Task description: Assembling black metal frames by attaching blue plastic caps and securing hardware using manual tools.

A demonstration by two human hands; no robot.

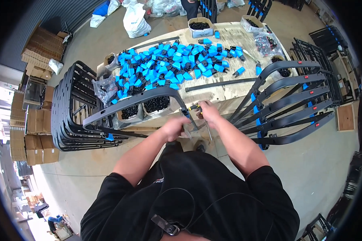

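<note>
Right now my left hand (173, 127) grips the curved black frame (140, 100) at the near edge of the surface (229, 90), while my right hand (208, 113) holds a screwdriver (194, 107) against it. If the tip slips, it could jab my fingers. Far boxes (200, 27) hold black parts; blue clips (169, 60) lie loose.

Your bench (229, 86): blue clips (169, 64) crowd the middle; stacked black frames (74, 116) block left, racked frames (293, 108) right; near edge passable.
</note>
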